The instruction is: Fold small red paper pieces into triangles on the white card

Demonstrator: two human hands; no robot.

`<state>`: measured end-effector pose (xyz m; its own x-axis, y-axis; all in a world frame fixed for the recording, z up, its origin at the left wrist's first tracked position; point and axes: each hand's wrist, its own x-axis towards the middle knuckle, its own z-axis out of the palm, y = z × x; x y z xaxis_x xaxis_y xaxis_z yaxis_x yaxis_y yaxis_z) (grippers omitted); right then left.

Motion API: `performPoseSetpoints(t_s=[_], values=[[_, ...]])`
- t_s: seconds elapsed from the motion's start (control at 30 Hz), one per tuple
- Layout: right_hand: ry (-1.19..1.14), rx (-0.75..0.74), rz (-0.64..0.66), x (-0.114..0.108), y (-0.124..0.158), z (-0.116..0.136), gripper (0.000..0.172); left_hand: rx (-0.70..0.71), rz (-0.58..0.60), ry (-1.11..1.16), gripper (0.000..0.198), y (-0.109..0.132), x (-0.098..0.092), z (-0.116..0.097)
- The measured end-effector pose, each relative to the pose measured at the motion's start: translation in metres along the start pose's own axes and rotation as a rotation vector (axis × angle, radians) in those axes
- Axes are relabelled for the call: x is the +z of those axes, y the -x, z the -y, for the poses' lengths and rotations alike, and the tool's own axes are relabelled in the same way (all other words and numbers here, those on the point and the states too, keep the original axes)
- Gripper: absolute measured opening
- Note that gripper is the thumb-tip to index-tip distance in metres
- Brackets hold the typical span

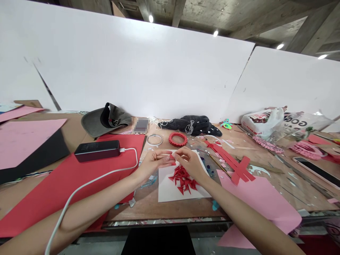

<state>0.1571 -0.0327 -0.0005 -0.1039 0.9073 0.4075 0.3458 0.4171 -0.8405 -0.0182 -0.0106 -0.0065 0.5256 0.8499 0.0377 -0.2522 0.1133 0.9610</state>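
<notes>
A plywood bench (159,209) runs beneath white boards (132,71). Over a white card (167,191) carrying a heap of red paper triangles (183,179), the left hand (152,164) and right hand (190,163) meet, their fingers (179,153) closed narrowly on a small red paper piece (172,161). Plastic bags (261,122) sit toward the far right, their contents unclear.

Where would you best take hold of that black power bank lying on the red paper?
Probably grip the black power bank by its long sides, coming from above near the left end. It lies flat on the red paper, and that end stays clear of the white cable plugged into the right end.
</notes>
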Motion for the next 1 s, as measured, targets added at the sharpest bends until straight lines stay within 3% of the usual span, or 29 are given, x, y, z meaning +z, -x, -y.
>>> performPoseSetpoints(t_s=[0.1,0.4,0.83,1.0], values=[[0.027,-0.027,0.027,0.001,0.001,0.003,0.010,0.056,0.025,-0.073,0.045,-0.002,0.000,0.007],[0.083,-0.005,0.073,0.005,0.003,-0.004,0.008,0.275,0.003,-0.563,0.033,0.002,0.001,0.014],[0.217,-0.103,0.105,0.005,0.004,0.002,0.016,0.350,0.061,-0.789,0.046,0.005,0.007,0.006],[0.290,-0.204,0.026,-0.012,-0.005,0.000,0.013,0.429,0.038,-0.954,0.030,0.000,-0.002,0.007]])
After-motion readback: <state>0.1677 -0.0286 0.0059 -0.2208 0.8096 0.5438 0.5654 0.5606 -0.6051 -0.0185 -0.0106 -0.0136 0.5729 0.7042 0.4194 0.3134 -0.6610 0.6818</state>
